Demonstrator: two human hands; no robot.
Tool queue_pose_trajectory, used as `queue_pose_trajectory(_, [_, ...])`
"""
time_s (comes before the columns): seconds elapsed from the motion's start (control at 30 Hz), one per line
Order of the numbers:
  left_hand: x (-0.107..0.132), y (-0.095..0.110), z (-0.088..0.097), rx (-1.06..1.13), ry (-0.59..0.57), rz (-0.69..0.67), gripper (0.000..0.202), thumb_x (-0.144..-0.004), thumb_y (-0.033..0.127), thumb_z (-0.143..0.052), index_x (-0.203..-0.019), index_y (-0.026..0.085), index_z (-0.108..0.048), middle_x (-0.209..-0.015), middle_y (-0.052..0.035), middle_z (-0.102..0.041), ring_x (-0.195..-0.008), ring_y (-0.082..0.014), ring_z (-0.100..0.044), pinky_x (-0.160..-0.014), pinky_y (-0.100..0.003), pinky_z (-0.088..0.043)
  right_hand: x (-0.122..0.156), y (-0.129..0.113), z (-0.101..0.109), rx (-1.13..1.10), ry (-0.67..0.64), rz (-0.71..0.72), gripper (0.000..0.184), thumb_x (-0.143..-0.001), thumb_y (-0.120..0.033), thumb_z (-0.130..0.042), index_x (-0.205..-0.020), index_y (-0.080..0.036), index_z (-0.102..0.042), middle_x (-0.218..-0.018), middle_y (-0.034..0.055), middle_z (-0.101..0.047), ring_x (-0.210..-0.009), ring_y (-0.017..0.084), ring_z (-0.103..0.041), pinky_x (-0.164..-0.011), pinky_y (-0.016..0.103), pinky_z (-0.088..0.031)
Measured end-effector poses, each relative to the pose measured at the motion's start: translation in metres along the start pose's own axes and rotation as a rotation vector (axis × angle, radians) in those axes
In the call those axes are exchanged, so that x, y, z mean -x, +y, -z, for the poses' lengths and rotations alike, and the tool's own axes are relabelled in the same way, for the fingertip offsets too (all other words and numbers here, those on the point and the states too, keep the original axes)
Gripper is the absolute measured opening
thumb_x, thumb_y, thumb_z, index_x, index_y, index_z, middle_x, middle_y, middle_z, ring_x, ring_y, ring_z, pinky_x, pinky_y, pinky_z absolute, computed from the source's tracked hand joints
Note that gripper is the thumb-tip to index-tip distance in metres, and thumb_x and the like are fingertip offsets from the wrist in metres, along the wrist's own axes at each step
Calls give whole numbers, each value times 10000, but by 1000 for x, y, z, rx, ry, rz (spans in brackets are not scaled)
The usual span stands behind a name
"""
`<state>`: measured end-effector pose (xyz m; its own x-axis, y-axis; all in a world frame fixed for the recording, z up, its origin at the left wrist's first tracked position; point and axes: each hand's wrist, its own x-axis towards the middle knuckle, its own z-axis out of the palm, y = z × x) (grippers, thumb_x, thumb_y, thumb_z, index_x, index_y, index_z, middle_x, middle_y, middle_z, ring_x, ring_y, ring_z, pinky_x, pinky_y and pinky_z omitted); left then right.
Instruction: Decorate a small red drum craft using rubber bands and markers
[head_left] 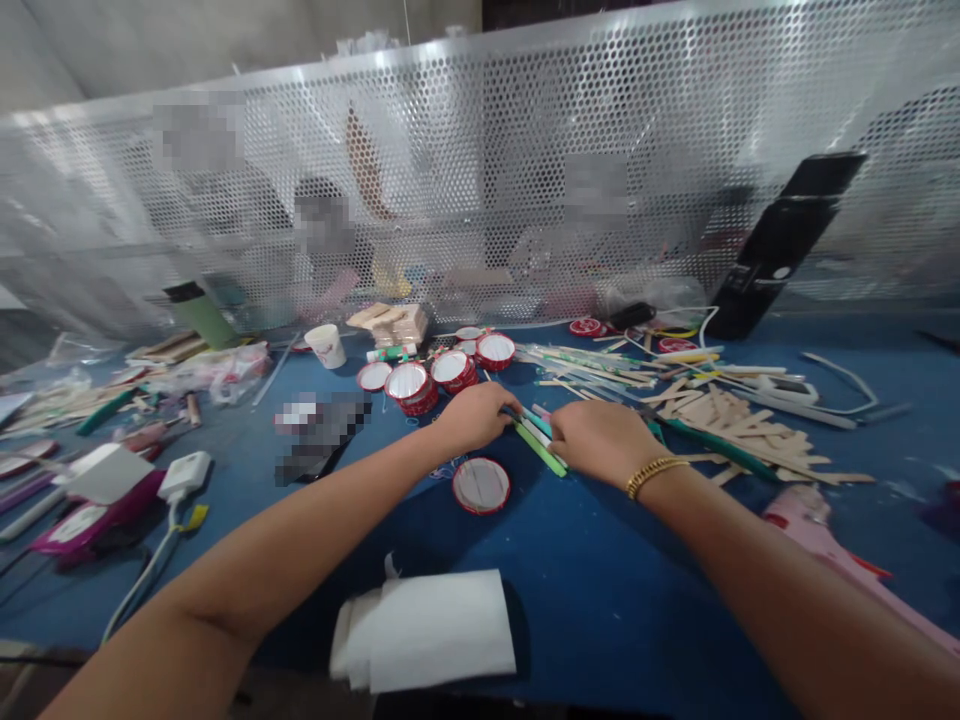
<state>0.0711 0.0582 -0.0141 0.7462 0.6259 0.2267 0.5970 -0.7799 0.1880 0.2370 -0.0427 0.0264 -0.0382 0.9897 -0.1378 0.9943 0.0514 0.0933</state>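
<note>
Both my hands meet over a small bundle of coloured sticks (541, 444) lying on the blue table (615, 590). My left hand (474, 416) pinches the bundle's far left end, fingers curled. My right hand (598, 440), a gold bracelet on its wrist, is closed over the bundle's right part. A round red-rimmed lid (481, 485) lies flat just in front of the hands.
Several red-rimmed round tubs (431, 375) stand behind the hands, with a white cup (327, 346). A heap of wooden sticks (720, 420) spreads to the right. Folded white paper (427, 628) lies near the front edge, a charger and cable (180, 480) at left. A perforated screen (480, 190) closes the back, with people behind it.
</note>
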Motion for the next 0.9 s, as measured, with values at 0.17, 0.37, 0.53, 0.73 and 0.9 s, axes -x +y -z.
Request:
queue_pose_trajectory(0.17, [2,0,-3,-18,9,18,327,-807,151,-628,-1126,174,-695,-1113,-88,-698,-1023,-226,-640,-936,-348,-498,4,12,8,-10,-2,-17,196,-828,-337,-614,-887,-187,-725,-940,135,-733,-937,279,-686,-738,343,-487])
queue_pose_trajectory(0.37, [-5,-7,-4,-18,-22,-30,423,-744,60,-623,-1147,173,-690,-1115,-95,-703,-1029,-230,-644,-939,-350,-500,10,8,6,-10,-54,31,274,-672,-367,-771,-894,-213,-724,-940,102,-744,-906,275,-694,-702,317,-480])
queue_pose_trajectory(0.53, [-14,-12,0,-3,-71,-68,373,-718,32,-610,-1039,177,-734,-982,-71,-736,-938,-223,-667,-860,-329,-520,10,0,3,11,-61,69,283,-797,-357,-711,-1016,-179,-681,-1041,113,-704,-995,250,-660,-820,357,-511])
queue_pose_trajectory(0.73, [-21,-21,-4,48,-98,-88,362,-695,21,-629,-1007,176,-729,-963,-50,-724,-885,-187,-663,-826,-291,-517,6,1,-1,40,-107,83,330,-927,-371,-578,-1189,-170,-586,-1206,88,-608,-1037,204,-617,-885,422,-531])
queue_pose_trajectory(0.9, [-21,-24,-4,116,-98,-103,478,-699,21,-638,-1154,166,-669,-1053,-70,-677,-844,-159,-653,-798,-276,-530,7,0,1,19,-82,83,332,-922,-377,-585,-1173,-159,-593,-1175,85,-624,-1028,203,-622,-891,429,-527])
